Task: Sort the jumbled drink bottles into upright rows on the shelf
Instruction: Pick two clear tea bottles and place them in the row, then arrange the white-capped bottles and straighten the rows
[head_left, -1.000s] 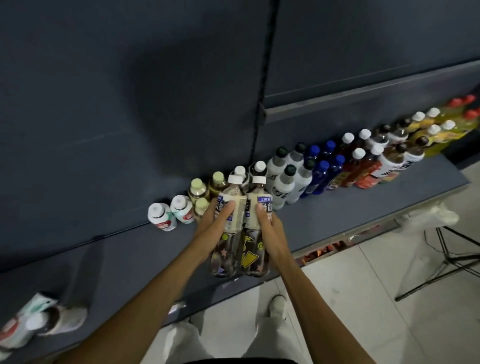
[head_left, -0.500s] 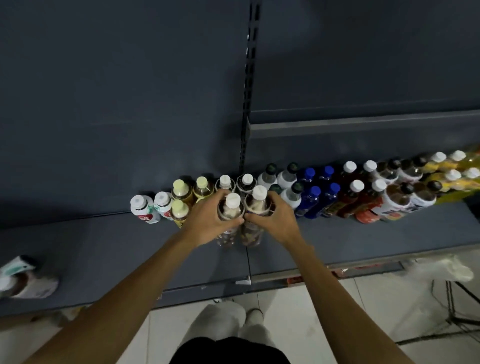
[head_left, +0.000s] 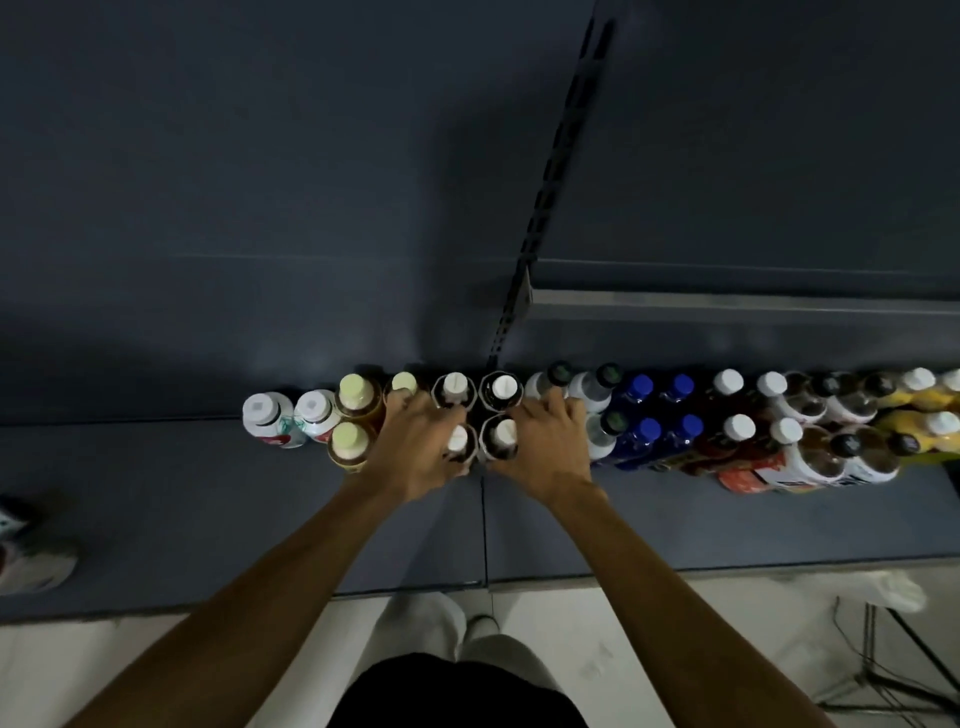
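Two white-capped tea bottles stand upright side by side in the front row on the dark shelf (head_left: 675, 525). My left hand (head_left: 415, 447) is wrapped around the left tea bottle (head_left: 458, 439). The right tea bottle (head_left: 503, 435) is held by my right hand (head_left: 545, 447). Directly behind them stand two matching white-capped bottles (head_left: 478, 389). Green-capped bottles (head_left: 353, 410) stand to the left, grey and blue-capped bottles (head_left: 644, 415) to the right.
Two short white bottles (head_left: 291, 415) end the row at the left. Brown, red and yellow bottles (head_left: 831, 431) fill the right. Toppled bottles (head_left: 26, 545) lie at the shelf's far left. A plastic bag (head_left: 893, 592) and a stand's legs (head_left: 909, 654) are on the floor, right.
Both hands carried the two tea bottles from the shelf's front edge back into the row, setting them upright in front of the matching pair. The camera view shifted to look more straight down.
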